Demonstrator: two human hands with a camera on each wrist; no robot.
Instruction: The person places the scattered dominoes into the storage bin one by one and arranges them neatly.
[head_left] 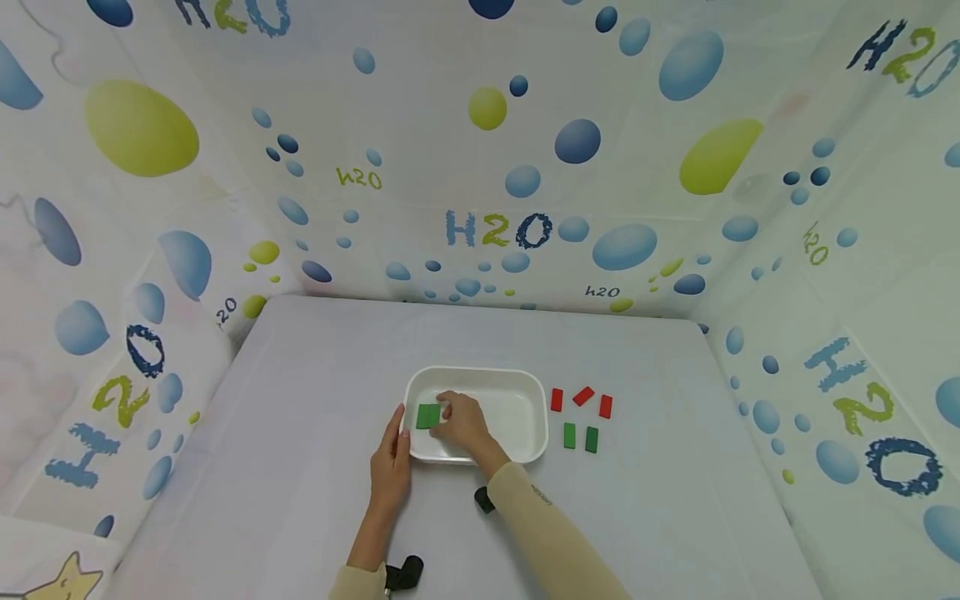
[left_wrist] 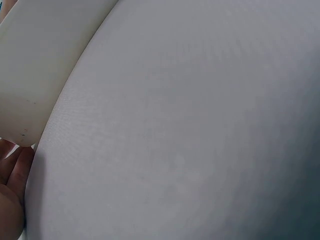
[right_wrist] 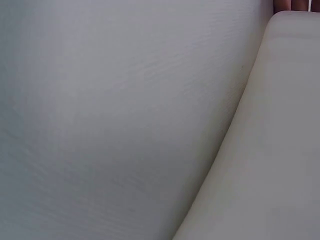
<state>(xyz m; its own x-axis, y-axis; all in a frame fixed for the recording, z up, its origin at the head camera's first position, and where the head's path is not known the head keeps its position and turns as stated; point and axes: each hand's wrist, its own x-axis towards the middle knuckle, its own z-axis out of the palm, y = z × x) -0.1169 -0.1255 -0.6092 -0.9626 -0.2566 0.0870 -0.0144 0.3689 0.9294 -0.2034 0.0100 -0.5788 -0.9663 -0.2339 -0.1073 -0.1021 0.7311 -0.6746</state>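
Observation:
A white tray (head_left: 517,457) sits on the table in the head view. Inside its left part, green blocks (head_left: 426,416) lie side by side as a small square. My right hand (head_left: 462,423) reaches over the near rim, its thumb and finger pinching the right-hand green block at its ends. Against the outside of the tray's left end rests my left hand (head_left: 390,471), its fingers extended along the wall. The left wrist view shows these fingers (left_wrist: 20,172) at the tray's corner. In the right wrist view, the tray's outer wall (right_wrist: 270,140) fills the right side.
Right of the tray lie three red blocks (head_left: 583,396) in a loose row. Two green blocks (head_left: 592,440) are in front of them. The white-covered table (head_left: 300,375) is enclosed by bubble-patterned curtains (head_left: 420,167) at the back and sides.

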